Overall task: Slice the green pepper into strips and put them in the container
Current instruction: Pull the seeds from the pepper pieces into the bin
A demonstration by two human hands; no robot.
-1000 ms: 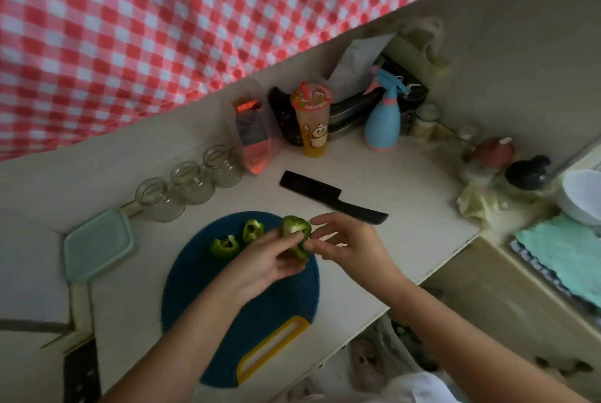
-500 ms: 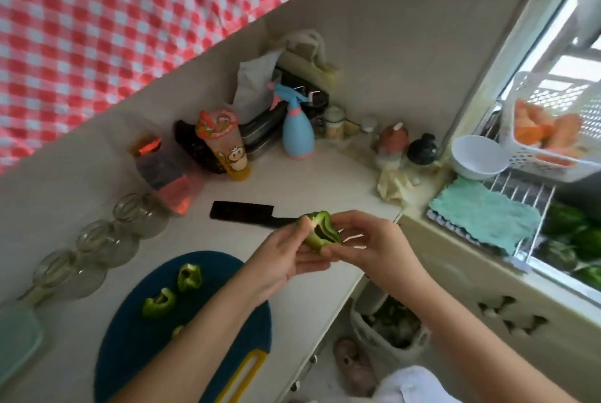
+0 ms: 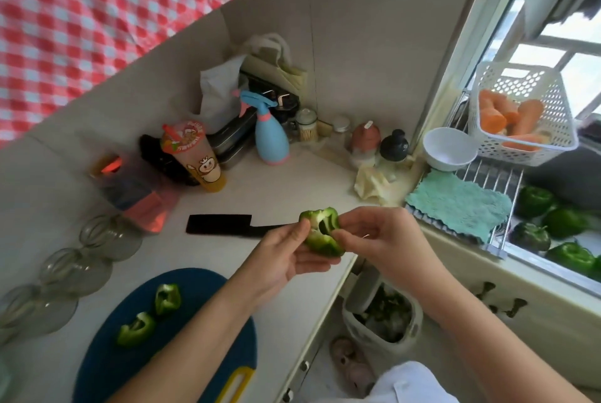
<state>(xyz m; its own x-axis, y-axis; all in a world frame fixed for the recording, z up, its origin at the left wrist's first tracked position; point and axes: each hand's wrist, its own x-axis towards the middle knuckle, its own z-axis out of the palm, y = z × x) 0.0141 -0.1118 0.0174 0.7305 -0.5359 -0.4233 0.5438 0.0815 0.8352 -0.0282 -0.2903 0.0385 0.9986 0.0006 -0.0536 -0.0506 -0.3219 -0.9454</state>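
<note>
Both hands have carried the pepper piece (image 3: 322, 235) off the cutting board (image 3: 182, 357) and out to the counter's edge since a second ago, and the view has swung right with them.

Nearest, on the blue board, lie two cut pieces (image 3: 167, 298), close together and untouched. Below the counter edge stands a waste bin (image 3: 383, 321) with green scraps in it, almost under the hands.

Above it, the left hand (image 3: 283, 261) cradles the pepper piece from the left: the thumb presses its upper rim and the curled fingers support it from beneath. The right hand (image 3: 380, 240) pinches its right rim with thumb and forefinger, the remaining fingers loosely curled. The pale inside of the piece faces up between the two grips, clear of the counter.

This looks like trimming, not slicing: the core or pith is probably being pulled out over the bin. The next move likely calls for tearing that waste free, letting it drop, then bringing the piece back to the board and freeing the right hand.

Just beyond the hands, the black knife (image 3: 221, 224) lies flat on the counter, touched by neither hand. No strips are cut yet, and I cannot make out the container. Farther right, whole green peppers (image 3: 533, 201) sit in the sink.
</note>
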